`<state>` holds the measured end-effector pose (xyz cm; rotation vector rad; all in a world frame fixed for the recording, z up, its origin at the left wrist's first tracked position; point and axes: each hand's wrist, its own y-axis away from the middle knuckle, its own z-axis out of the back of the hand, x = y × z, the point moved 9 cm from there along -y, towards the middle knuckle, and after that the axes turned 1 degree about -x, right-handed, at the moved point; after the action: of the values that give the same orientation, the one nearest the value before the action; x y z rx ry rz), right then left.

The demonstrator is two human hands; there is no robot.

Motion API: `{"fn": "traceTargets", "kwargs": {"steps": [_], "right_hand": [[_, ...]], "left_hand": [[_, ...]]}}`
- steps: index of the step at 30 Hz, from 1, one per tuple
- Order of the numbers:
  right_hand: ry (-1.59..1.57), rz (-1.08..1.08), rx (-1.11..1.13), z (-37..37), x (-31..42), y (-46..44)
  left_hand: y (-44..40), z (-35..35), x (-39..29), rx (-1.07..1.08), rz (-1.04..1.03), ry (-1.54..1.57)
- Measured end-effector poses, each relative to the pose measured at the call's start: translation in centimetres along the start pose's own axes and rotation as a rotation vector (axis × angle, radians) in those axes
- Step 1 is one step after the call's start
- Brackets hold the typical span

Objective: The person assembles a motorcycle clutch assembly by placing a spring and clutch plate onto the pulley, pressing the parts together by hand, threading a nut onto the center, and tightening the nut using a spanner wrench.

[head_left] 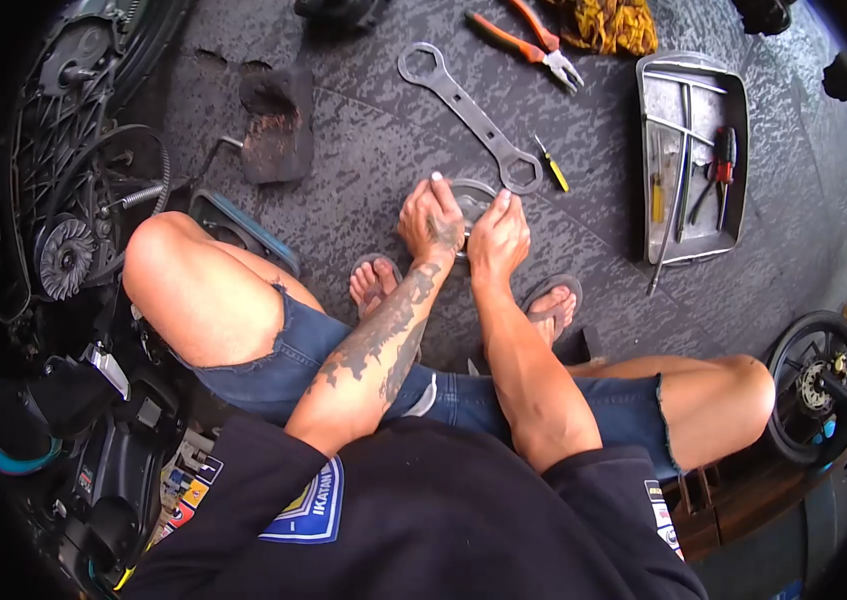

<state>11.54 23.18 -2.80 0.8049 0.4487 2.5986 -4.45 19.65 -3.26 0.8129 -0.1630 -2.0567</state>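
The two bare hands met over a round metal part (473,197), which lay low between the person's sandalled feet, at the near end of the long wrench. The left hand (431,222), at the end of a tattooed forearm, was curled nearly closed against the part's left side. The right hand (499,238) was bent in the same manner at its right side, so that the part was gripped between the two; the fingers' undersides were hidden, and how firmly each pressed could not be told.

The long flat wrench (473,117), with a ring at either end, lay aslant on the dark floor (363,130), its nearer ring just beyond the right fingertips. Beside that ring lay a small yellow-handled screwdriver (554,170). Farther off were orange-handled pliers (543,45), jaws toward the person, and next to them a crumpled yellow cloth (615,25).

To the right stood a metal tray (740,165), which contained long rods, a red-handled tool (724,152) and a yellow-handled one (657,198); one rod projected past the near rim. At the left edge, a finned disc (66,258) adjoined dark machinery. A spoked wheel (789,388) occupied the right margin.
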Motion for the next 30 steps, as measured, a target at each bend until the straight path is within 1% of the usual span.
{"fn": "traceTargets", "kwargs": {"steps": [2,4,8,9,10,12,14,16,19,20,22,24,26,28,30], "right_hand": [[-0.028,0.008,-0.010,-0.3,0.3,-0.4],[-0.062,0.010,-0.065,0.1,0.1,-0.1],[-0.042,0.033,-0.039,-0.2,-0.2,0.0],[-0.043,0.096,-0.075,-0.3,0.0,-0.1],[-0.053,0.069,-0.055,-0.5,0.1,-0.2],[-0.059,0.087,-0.072,-0.5,0.2,-0.1],[-0.022,0.095,-0.014,-0.7,-0.3,0.3],[-0.015,0.133,0.027,-1.2,0.7,-0.5],[-0.043,0.149,0.099,-0.9,1.0,-0.3],[-0.046,0.188,0.115,-1.1,1.2,-0.3],[-0.057,0.138,0.094,-1.2,0.6,-0.2],[-0.069,0.148,0.097,-1.4,0.4,-0.3],[-0.059,0.107,0.115,-1.2,0.3,-0.3],[-0.077,0.106,0.119,-1.3,0.6,-0.4],[-0.067,0.106,0.113,-1.2,0.3,-0.2]], "left_hand": [[-0.1,-0.2,0.2,-0.007,-0.015,-0.025],[-0.3,-0.5,0.3,-0.010,-0.019,-0.009],[-0.1,-0.1,0.4,-0.021,-0.022,0.025],[-0.1,0.1,0.3,-0.038,0.020,0.001],[-0.5,0.1,0.1,-0.044,0.002,-0.001],[-0.4,-0.2,0.6,-0.037,-0.002,-0.006],[-0.1,0.2,0.1,-0.016,0.005,0.002],[-0.4,0.7,0.0,-0.072,0.014,0.015],[0.0,0.6,0.0,-0.052,-0.014,0.018],[0.1,0.9,0.1,-0.088,0.004,0.031],[0.1,0.9,0.1,-0.072,0.026,0.052],[0.2,1.2,0.1,-0.096,0.033,0.063],[0.2,0.8,0.5,-0.047,0.095,0.031],[0.1,1.1,0.4,-0.087,0.072,0.028],[0.3,0.9,0.7,-0.076,0.080,0.025]]}}
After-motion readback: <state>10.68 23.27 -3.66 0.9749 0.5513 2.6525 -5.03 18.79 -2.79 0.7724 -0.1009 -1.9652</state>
